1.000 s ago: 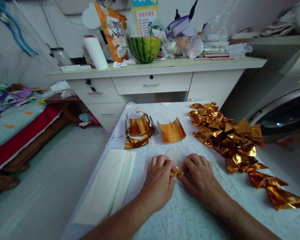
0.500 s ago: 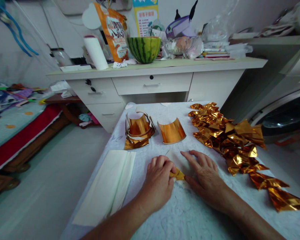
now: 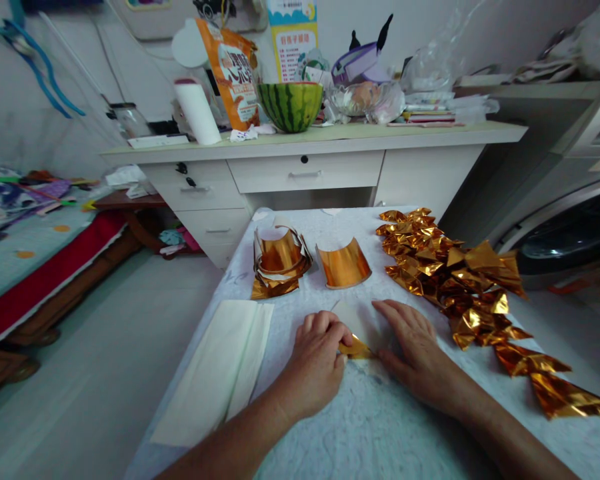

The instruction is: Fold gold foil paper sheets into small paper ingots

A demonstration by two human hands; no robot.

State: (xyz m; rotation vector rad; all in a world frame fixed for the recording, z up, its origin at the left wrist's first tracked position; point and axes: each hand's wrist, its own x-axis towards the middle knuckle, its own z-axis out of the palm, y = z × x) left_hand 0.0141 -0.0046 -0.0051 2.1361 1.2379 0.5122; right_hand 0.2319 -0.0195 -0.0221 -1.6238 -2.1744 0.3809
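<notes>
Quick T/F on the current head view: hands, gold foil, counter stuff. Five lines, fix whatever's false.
1. The left hand has its fingers on the partly folded sheet. True.
2. The right hand is gripping the curved gold foil. False: it is at the partly folded sheet, with the curved gold foil farther away on the table.
3. The curved gold foil stands between the gold stack and the heap of gold pieces. True.
4. The white paper lies on the floor. False: it lies on the table, beside the left arm.
5. The cut watermelon sits on the counter. True.
</notes>
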